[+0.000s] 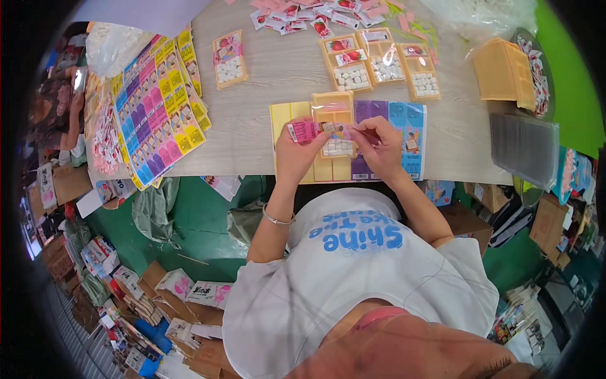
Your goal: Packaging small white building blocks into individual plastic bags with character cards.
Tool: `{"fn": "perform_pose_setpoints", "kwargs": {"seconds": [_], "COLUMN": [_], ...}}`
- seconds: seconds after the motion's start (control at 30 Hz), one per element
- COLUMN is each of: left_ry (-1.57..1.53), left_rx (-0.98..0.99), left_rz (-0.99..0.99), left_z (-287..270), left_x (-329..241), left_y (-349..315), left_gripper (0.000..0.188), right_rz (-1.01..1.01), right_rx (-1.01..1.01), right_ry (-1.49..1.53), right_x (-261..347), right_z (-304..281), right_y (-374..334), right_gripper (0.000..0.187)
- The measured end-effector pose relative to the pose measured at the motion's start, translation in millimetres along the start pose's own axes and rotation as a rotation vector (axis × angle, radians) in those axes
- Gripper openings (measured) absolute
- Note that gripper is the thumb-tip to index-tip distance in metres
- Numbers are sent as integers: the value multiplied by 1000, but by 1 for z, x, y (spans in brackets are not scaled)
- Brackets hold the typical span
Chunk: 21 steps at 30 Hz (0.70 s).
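A pink printed sticker label [304,131] is stretched between my two hands. My left hand [295,151] is closed on its left part, thumb toward the middle. At the other end, the fingertips of my right hand [384,149] pinch the label's edge. Beneath the label lies a cream plastic tray [331,98] with small white cubes in its near compartment. Tray and hands are over a sheet of coloured labels [413,129] in yellow, purple and blue, near the table's front edge. The label and fingers partly cover the tray's middle.
Several filled trays [379,54] stand at the back, and one more filled tray [230,59] is farther left. Small strawberry-printed sachets [322,26] are heaped behind. Label sheets [158,107] pile up at left. Stacked empty cream trays [505,71] and clear plastic lids [525,150] stand at right.
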<state>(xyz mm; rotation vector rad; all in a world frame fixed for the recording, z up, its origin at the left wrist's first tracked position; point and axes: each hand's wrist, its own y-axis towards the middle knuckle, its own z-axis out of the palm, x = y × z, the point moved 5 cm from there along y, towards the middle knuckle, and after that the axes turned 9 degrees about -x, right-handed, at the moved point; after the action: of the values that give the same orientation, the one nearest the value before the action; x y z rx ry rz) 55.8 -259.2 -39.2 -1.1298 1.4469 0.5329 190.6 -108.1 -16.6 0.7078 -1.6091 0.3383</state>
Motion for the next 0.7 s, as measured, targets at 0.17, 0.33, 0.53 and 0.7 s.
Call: {"fn": "perform_pose_setpoints", "kwargs": {"seconds": [0.17, 0.33, 0.53, 0.7], "left_ry": [-343, -472, -576, -628], "left_rx": [69, 187, 283, 440], "left_rz": [-171, -157, -159, -122], "left_z": [-11, -14, -22, -25], "left_x": [-1, -2, 4, -9], "left_y": [-2, -12, -23, -36], "left_gripper": [20, 18, 21, 21], "right_rz": [232, 250, -595, -661], "right_rx": [210, 133, 236, 410], "right_ry": [196, 240, -655, -893], "right_x": [-2, -2, -8, -19], "right_z": [-9, -38, -2, 15], "right_y": [10, 89, 167, 173], "right_gripper": [17, 24, 25, 27]}}
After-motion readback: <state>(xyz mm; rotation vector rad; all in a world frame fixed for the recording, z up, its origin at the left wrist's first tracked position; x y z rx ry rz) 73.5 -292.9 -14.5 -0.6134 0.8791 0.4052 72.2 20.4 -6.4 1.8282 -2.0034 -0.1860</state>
